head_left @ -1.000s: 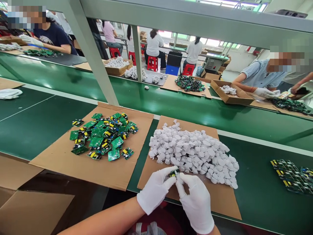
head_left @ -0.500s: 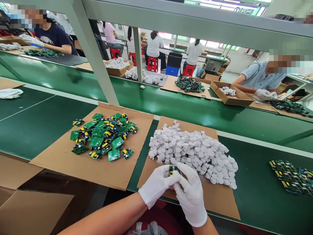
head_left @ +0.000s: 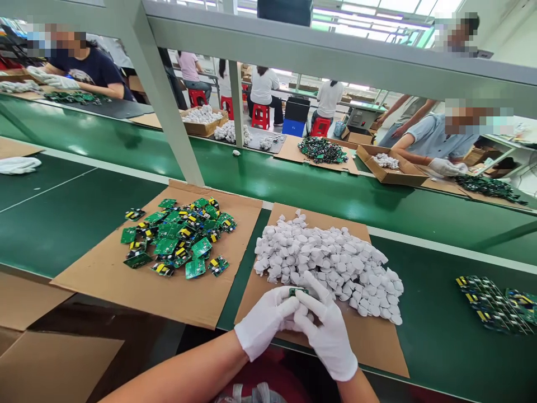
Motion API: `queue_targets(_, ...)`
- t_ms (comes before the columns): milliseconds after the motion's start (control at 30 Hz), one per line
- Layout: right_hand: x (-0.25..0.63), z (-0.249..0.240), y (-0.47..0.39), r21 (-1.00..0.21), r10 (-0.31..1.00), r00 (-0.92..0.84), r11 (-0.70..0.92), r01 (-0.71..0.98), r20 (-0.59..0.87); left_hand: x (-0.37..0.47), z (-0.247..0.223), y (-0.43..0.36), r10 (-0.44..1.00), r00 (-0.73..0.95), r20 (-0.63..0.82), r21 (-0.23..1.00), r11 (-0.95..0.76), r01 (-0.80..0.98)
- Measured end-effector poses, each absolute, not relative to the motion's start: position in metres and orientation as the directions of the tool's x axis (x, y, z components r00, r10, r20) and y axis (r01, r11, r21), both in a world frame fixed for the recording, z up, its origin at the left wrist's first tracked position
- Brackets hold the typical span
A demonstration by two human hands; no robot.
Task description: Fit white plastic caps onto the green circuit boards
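Observation:
My left hand (head_left: 265, 320), in a white glove, is closed on a small green circuit board (head_left: 298, 291). From the right, my right hand (head_left: 326, 331), also gloved in white, pinches the same board, its index finger raised. Most of the board is hidden by the fingers. Just beyond both hands a heap of small white pieces (head_left: 327, 254) lies on a cardboard sheet (head_left: 373, 341). To the left, a pile of green boards with yellow and black parts (head_left: 176, 232) rests on another cardboard sheet (head_left: 197, 302).
A slanted metal post (head_left: 168, 106) rises behind the cardboard. More boards (head_left: 493, 305) lie at the right, a white glove (head_left: 19, 165) at the far left. Across the green belt (head_left: 277, 184), people with gloved hands sit by boards and a cardboard box (head_left: 390, 168).
The board between my hands shows less of its face, and my right index finger is lifted higher. A standing person has appeared at the back right. The view has shifted slightly.

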State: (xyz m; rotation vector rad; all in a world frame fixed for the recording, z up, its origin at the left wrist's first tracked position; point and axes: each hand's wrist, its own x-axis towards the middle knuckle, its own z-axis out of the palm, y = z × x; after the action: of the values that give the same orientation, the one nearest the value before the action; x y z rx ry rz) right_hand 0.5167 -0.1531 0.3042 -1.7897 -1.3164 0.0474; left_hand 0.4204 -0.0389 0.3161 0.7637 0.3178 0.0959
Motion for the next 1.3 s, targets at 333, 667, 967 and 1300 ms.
queue_targets(333, 0.498, 0.312, -0.145, -0.914, 0.755, 0.654, -0.228, 0.335, 0.051, 0.402, 0.337, -0.041, 0.361, 0.928, -0.089, 0.926, 0.373, -0.056)
queue_targets(667, 0.507, 0.311, -0.148, -0.992, 0.852, 0.520, -0.108, 0.063, -0.060, 0.406, 0.317, -0.038, 0.309, 0.944, -0.114, 0.916, 0.402, -0.021)
queue_targets(967, 0.501, 0.318, -0.142, -0.972, 0.855, 0.501, -0.212, 0.101, -0.134, 0.403, 0.319, -0.036, 0.252, 0.958, -0.135, 0.899, 0.437, 0.011)
queue_targets(1300, 0.505, 0.310, -0.140, -0.905, 0.859, 0.510, -0.259, 0.338, -0.055, 0.415, 0.308, -0.037, 0.243, 0.922, -0.301, 0.662, 0.749, 0.019)
